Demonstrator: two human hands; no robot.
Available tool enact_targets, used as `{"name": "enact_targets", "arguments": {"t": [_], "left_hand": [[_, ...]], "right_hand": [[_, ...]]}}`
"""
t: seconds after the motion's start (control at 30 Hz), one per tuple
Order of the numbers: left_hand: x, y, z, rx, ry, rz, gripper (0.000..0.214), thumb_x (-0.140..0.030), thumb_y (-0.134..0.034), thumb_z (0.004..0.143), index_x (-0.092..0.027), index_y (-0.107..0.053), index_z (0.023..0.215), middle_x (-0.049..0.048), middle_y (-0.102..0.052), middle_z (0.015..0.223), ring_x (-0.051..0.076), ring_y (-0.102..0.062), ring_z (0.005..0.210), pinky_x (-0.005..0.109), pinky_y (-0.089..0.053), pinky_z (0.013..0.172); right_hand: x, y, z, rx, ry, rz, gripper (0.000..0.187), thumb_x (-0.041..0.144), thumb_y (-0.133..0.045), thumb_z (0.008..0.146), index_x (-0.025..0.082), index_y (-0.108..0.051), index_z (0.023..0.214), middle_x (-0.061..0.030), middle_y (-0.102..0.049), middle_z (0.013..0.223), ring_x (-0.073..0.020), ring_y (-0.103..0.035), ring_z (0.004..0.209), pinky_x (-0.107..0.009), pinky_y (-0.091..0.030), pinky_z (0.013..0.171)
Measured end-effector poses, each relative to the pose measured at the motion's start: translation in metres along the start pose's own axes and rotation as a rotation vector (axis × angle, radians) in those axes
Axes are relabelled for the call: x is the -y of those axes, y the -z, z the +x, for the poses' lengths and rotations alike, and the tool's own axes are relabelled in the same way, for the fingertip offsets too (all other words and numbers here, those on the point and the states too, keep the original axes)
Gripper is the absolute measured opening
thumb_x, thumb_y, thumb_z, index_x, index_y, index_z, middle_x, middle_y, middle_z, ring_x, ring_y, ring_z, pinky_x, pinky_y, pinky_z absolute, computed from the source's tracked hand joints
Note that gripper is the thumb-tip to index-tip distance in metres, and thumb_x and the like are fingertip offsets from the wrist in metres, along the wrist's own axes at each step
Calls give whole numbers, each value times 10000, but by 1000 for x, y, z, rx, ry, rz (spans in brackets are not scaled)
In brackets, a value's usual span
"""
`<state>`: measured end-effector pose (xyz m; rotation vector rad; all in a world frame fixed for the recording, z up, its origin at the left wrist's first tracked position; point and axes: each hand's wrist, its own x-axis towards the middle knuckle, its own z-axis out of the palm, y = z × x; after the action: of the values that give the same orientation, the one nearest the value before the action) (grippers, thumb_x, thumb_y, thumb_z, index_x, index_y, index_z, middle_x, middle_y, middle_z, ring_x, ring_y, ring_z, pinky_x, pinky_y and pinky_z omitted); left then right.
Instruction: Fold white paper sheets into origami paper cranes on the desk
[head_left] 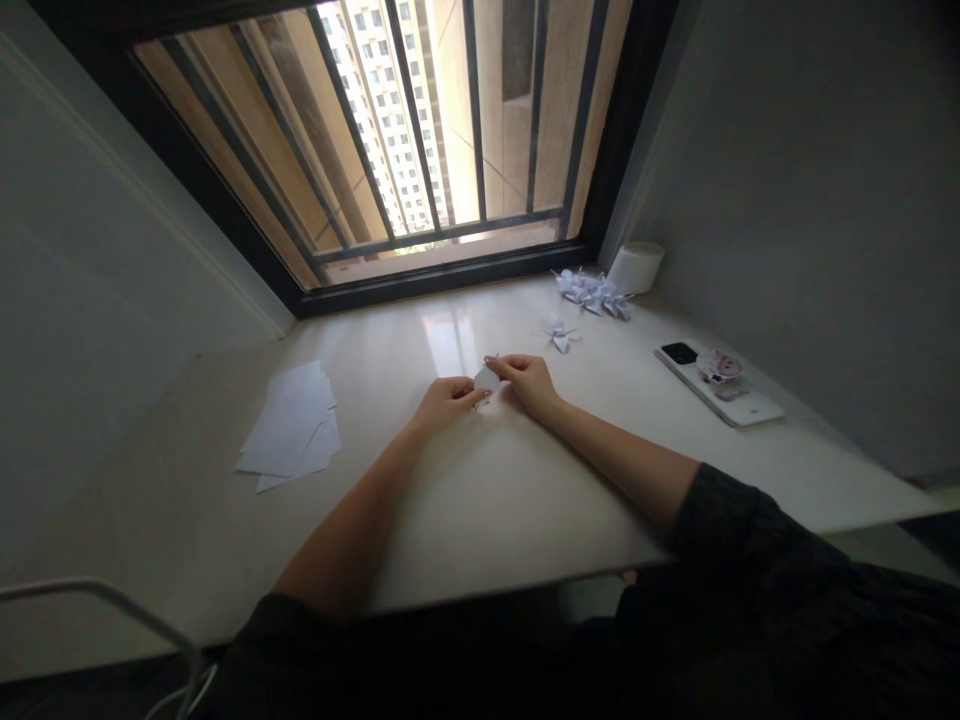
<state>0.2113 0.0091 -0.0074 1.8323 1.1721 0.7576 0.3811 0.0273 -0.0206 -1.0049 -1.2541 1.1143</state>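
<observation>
Between my two hands, just above the pale sill, is a small piece of folded white paper [486, 379]. My left hand [444, 402] pinches its lower left side, thumb laid along the bottom edge. At the upper right, my right hand [529, 378] grips it between thumb and fingertips. The exact folds are too small to make out. A single folded paper figure [559, 337] with thin points, like an origami crane, lies beyond my right hand. Behind it sits a cluster of similar white paper figures [592, 293].
Loose white paper sheets [289, 420] lie overlapping at the left. A white phone [720, 385] with a round grip rests at the right. A white cylinder [636, 268] stands in the back corner, by the barred window [450, 245]. A pale curved tube [112, 592] is at lower left.
</observation>
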Motion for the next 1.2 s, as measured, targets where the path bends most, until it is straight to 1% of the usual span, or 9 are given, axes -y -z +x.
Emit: {"name": "enact_targets", "arguments": {"t": [0.2,0.33,0.5,0.63,0.77,0.9,1.03,1.1,1.2], "left_hand": [[-2,1,0,22,11,-15,416,-527,-563,743,-133,-542,613,-37,-434,536,69,-365,491,200,-228,459],[-5,2,-1,51,39,-51,403,-518,-572,741,-133,-542,623,-43,-424,533,65,-356,482,201,-214,451],[-7,2,-1,54,31,-71,405,-521,-574,734,-123,-581,656,-39,-445,544,68,-374,493,200,-237,464],[-6,2,-1,20,44,-39,431,-544,-571,724,-118,-613,673,-30,-461,535,73,-383,495,197,-245,454],[-4,1,0,1,32,-59,444,-551,-556,737,-115,-619,684,-28,-490,546,69,-401,491,188,-257,443],[-2,-1,-1,-45,36,-95,437,-541,-566,739,-115,-615,658,-14,-549,558,83,-484,510,187,-341,472],[0,-1,-3,-87,66,-122,422,-527,-566,753,-117,-643,686,47,-660,648,138,-607,606,213,-428,553],[-1,0,-4,-87,77,-102,419,-524,-566,755,-119,-658,700,71,-691,695,154,-633,635,218,-438,565],[-3,2,-4,-43,104,-90,425,-528,-554,762,-122,-677,737,87,-709,730,169,-655,664,230,-456,592]], "right_hand": [[3,-2,-2,-72,44,8,286,458,-683,670,175,-711,642,-33,-678,640,-155,-590,611,-279,-454,634],[8,-1,-3,-118,39,-14,271,440,-721,625,173,-716,673,-47,-700,705,-173,-614,666,-290,-467,673],[7,1,1,-138,35,-78,338,489,-639,696,169,-689,603,-31,-661,605,-148,-571,582,-276,-446,615],[6,2,1,-150,58,-69,344,479,-623,715,169,-667,572,-33,-660,621,-143,-564,592,-264,-433,608],[3,1,2,-194,34,-101,367,506,-610,711,167,-664,581,-15,-613,543,-132,-526,535,-255,-409,563],[-3,-1,5,-210,1,-112,406,552,-605,693,164,-654,585,-8,-592,525,-130,-512,521,-251,-398,547],[-5,-2,6,-280,6,-103,415,551,-601,697,160,-642,566,-7,-581,527,-126,-503,530,-247,-389,552],[-5,-2,5,-304,2,-83,412,548,-600,700,158,-644,575,-6,-578,527,-126,-501,532,-247,-385,552],[-3,0,4,-334,-9,-56,405,545,-610,692,156,-655,591,-8,-582,537,-128,-509,540,-251,-385,559]]}}
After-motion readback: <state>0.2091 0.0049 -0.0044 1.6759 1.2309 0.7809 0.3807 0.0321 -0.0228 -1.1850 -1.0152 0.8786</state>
